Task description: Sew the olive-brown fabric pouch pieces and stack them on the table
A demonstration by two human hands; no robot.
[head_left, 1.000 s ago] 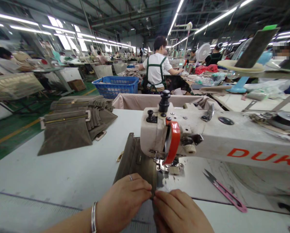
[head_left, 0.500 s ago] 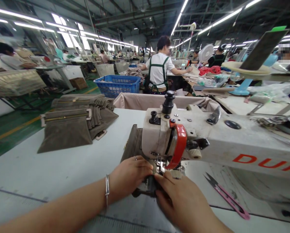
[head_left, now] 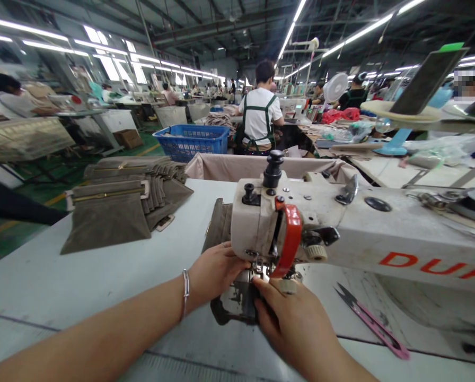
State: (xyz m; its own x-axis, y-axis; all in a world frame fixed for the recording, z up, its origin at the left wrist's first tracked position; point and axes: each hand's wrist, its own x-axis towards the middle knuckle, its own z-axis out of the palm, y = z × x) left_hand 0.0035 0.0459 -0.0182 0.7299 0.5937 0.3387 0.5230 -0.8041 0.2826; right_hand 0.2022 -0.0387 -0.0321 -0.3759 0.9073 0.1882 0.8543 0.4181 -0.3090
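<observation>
A brown fabric pouch (head_left: 219, 225) lies under the head of a white sewing machine (head_left: 341, 223), partly hidden behind it. My left hand (head_left: 216, 273), with a bracelet at the wrist, is closed on the pouch's near part, left of the presser foot (head_left: 257, 265). Just right of the foot, my right hand (head_left: 295, 313) has its fingers bent and close together; whatever lies under them is hidden. Between the hands, a worn dark metal plate (head_left: 235, 300) shows. A red guard (head_left: 291, 239) curves down in front of the needle area.
Similar brown zippered pouches (head_left: 110, 212) are stacked at the table's left. Pink-handled thread snips (head_left: 376, 323) lie right of my right hand. Beyond the machine are a fabric-lined bin (head_left: 217, 167), a blue basket (head_left: 193, 142) and a co-worker (head_left: 259, 114) facing away. Something dark (head_left: 18, 204) enters at the left.
The pouch has slid away from me under the machine, baring more of the metal plate. My left hand has moved slightly forward with it. A dark shape has appeared at the left edge.
</observation>
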